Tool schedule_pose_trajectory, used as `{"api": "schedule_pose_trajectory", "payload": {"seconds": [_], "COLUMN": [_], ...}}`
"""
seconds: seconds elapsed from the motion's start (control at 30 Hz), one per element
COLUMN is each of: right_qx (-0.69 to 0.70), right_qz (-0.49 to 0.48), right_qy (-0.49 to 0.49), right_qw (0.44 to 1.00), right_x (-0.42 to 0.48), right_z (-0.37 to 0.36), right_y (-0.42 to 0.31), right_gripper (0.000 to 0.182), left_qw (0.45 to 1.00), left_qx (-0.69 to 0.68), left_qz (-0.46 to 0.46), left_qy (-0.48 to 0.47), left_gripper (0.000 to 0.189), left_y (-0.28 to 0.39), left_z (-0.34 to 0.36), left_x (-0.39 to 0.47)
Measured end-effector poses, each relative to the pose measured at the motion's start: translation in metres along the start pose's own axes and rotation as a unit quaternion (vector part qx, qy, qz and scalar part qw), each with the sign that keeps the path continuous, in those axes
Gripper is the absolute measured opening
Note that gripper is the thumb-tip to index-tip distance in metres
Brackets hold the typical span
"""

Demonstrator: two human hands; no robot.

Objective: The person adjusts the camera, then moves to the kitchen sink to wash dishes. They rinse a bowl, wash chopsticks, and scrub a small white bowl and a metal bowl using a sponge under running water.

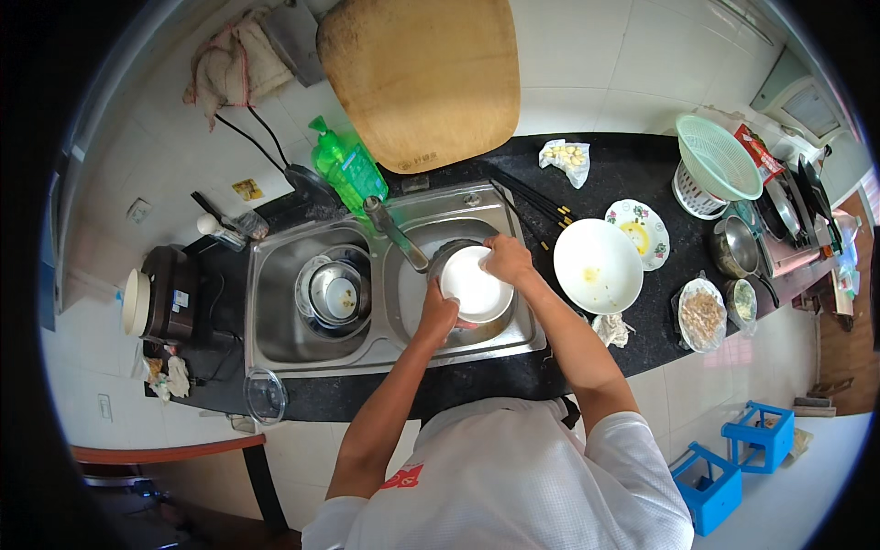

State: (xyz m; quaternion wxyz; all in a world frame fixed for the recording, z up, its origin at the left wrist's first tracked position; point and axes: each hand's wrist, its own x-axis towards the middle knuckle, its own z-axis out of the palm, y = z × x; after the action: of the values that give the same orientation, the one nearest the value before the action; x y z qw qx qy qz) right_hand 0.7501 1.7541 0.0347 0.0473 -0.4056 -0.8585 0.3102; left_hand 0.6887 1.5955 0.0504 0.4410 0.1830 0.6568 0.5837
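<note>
Over the right basin (409, 313) of a stainless steel double sink, both my hands hold a white bowl (474, 283) with its pale inside facing up. My left hand (438, 313) grips its lower left side, fingers partly hidden beneath. On the upper right rim lies my right hand (509, 260), thumb and fingers closed on the edge. Something dark (454, 246) shows behind the bowl's far rim; I cannot tell what it is. The metal faucet (397, 234) reaches over the basin just left of the bowl. Nested bowls (335, 285) sit in the left basin (275, 344).
Right of the sink are chopsticks (533, 199), a large white bowl (598, 275), a floral plate (654, 237) and a crumpled cloth (612, 330). Behind it stand a green soap bottle (350, 172) and a wooden cutting board (426, 82). A glass lid (265, 397) overhangs the counter's front edge.
</note>
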Motion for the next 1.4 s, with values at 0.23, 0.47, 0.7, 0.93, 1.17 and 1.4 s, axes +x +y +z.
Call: {"api": "schedule_pose_trajectory", "payload": {"seconds": [0.23,0.47,0.7,0.93,1.17,1.4], "right_qx": [0.0,-0.016,-0.12,-0.121,-0.15,-0.087], "right_qz": [-0.014,-0.089,-0.136,-0.241,-0.217,-0.187], "right_qy": [-0.001,0.052,0.083,0.174,0.104,0.069], "right_qw": [1.0,0.995,0.98,0.947,0.959,0.976], "right_x": [-0.011,-0.006,-0.017,-0.011,-0.018,-0.026], "right_z": [-0.015,-0.001,-0.017,0.003,-0.016,-0.016], "right_y": [-0.018,-0.006,-0.024,0.004,-0.013,-0.009], "right_gripper": [0.039,0.044,0.032,0.028,0.024,0.018], "left_qw": [1.0,1.0,1.0,0.999,0.998,0.997], "left_qx": [-0.003,-0.018,0.004,-0.009,-0.003,0.003], "left_qz": [-0.01,-0.004,-0.011,-0.027,-0.04,-0.054], "left_qy": [0.0,0.005,-0.01,-0.04,-0.041,-0.055], "left_gripper": [0.053,0.051,0.051,0.054,0.05,0.052], "left_y": [0.0,0.006,0.013,0.026,0.012,0.022], "left_z": [-0.005,-0.004,-0.004,-0.005,-0.003,-0.005], "left_x": [0.002,0.004,0.003,0.003,0.007,0.002]}}
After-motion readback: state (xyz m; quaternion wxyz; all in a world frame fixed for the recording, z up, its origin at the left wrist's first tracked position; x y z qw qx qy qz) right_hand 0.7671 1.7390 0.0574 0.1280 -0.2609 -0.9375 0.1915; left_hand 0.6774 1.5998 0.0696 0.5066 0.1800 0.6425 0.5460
